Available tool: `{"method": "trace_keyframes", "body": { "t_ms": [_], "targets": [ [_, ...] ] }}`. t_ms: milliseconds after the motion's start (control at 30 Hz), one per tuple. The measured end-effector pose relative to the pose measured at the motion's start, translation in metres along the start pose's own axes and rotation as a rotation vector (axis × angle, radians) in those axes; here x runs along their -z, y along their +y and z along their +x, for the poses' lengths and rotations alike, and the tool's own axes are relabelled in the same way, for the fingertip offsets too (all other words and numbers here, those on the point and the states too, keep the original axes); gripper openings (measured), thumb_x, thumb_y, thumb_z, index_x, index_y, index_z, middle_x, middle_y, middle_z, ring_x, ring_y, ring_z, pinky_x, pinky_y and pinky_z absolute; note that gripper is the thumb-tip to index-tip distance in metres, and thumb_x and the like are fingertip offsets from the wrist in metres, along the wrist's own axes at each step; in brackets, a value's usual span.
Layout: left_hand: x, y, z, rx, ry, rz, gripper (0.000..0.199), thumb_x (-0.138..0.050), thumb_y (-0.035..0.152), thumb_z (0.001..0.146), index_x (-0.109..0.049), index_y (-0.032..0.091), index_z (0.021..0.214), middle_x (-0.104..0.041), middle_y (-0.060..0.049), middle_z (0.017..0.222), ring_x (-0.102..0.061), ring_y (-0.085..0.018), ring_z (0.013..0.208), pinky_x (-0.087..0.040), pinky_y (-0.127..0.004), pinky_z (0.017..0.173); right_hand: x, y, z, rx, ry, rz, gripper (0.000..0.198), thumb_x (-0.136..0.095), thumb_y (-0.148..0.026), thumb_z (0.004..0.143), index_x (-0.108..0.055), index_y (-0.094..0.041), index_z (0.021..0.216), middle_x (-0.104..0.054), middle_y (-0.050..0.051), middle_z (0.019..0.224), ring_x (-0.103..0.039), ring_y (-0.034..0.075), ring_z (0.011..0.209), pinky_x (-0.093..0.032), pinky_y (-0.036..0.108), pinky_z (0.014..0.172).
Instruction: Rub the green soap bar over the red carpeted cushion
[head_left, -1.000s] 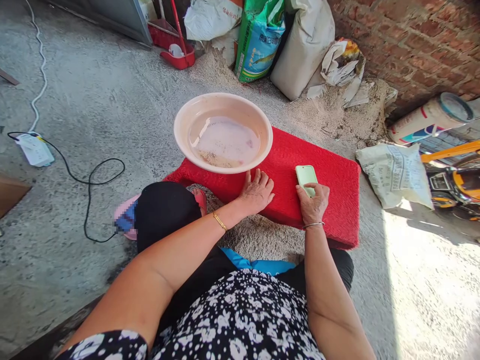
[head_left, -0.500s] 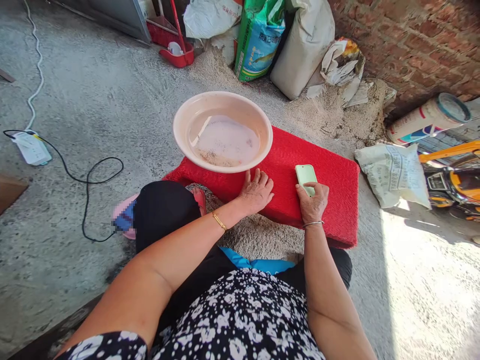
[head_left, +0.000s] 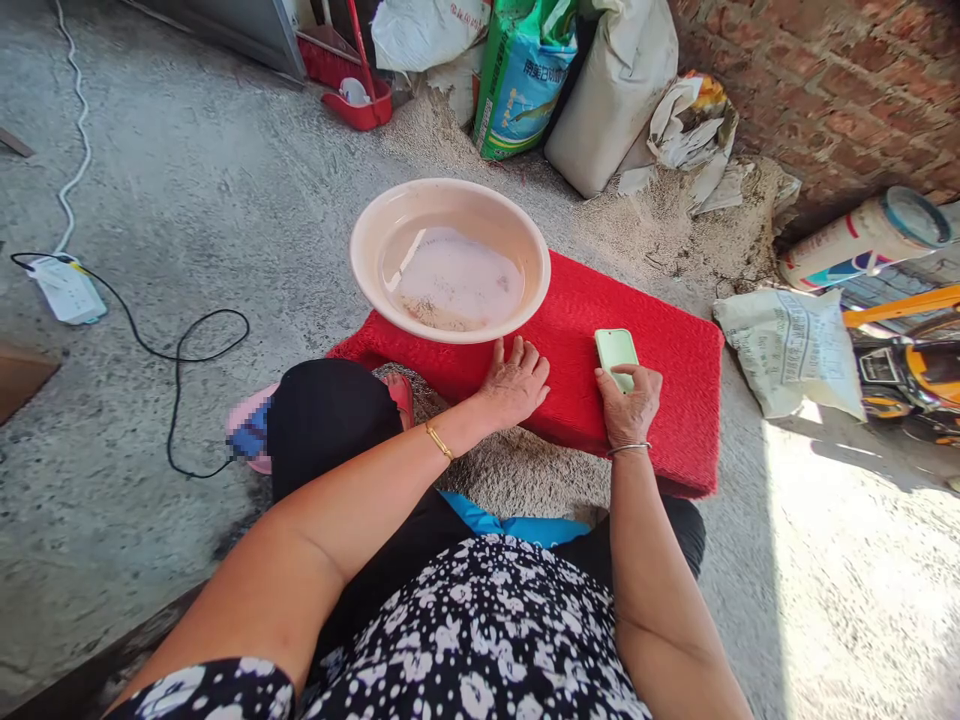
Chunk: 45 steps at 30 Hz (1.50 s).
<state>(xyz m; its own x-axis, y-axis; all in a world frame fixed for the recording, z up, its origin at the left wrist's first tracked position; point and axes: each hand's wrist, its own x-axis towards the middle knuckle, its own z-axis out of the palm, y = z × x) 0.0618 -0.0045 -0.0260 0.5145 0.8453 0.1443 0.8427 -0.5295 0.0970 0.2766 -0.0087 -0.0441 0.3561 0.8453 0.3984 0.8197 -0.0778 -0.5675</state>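
My left hand (head_left: pixel 514 385) rests on the red cloth (head_left: pixel 667 340) that covers a low bench, its fingers spread, just below the rim of a pale pink basin (head_left: pixel 369 285). Water with fine bits of sediment fills the lower part of that basin. To the right, my right hand (head_left: pixel 630 402) pinches the lower end of a light green smartphone (head_left: pixel 616 350) between thumb and fingers. The phone lies on or just over the cloth; its lower edge is partly hidden by my fingers.
Behind the bench stand a green-and-blue sack (head_left: pixel 529 85), a white sack (head_left: pixel 615 100) and a red dustpan (head_left: pixel 367 108), with spilled grain around. A paint bucket (head_left: pixel 862 240) and a printed bag (head_left: pixel 795 345) are at right. A power strip (head_left: pixel 69 290) with cable lies at left.
The whole view has shifted slightly, moving everything a little to the right. Both hands, the phone and the basin keep their places relative to each other.
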Motion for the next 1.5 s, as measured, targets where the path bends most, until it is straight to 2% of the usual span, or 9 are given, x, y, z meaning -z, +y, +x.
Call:
{"method": "trace_keyframes", "body": {
  "t_ms": [733,1500],
  "targets": [
    [-0.007,0.000,0.001,0.008,0.025,0.012,0.048,-0.043,0.041,0.093,-0.051,0.014,0.131,-0.047,-0.020,0.136,-0.037,-0.038,0.132,-0.026,-0.060,0.108,0.001,-0.002,0.000,-0.003,-0.004,0.003,0.034,-0.062,-0.054,0.074,-0.063,-0.021,0.083,-0.053,0.005,0.091,-0.051,0.023,0.095,-0.041,0.037,0.083],
    [0.003,0.002,-0.008,-0.027,-0.022,-0.002,0.045,-0.040,0.035,0.095,-0.049,0.012,0.132,-0.047,-0.021,0.136,-0.037,-0.038,0.132,-0.026,-0.060,0.107,0.001,-0.003,0.001,-0.023,-0.015,0.004,0.032,-0.062,-0.052,0.073,-0.062,-0.021,0.082,-0.052,0.004,0.091,-0.050,0.023,0.095,-0.040,0.037,0.084]
  ]
}}
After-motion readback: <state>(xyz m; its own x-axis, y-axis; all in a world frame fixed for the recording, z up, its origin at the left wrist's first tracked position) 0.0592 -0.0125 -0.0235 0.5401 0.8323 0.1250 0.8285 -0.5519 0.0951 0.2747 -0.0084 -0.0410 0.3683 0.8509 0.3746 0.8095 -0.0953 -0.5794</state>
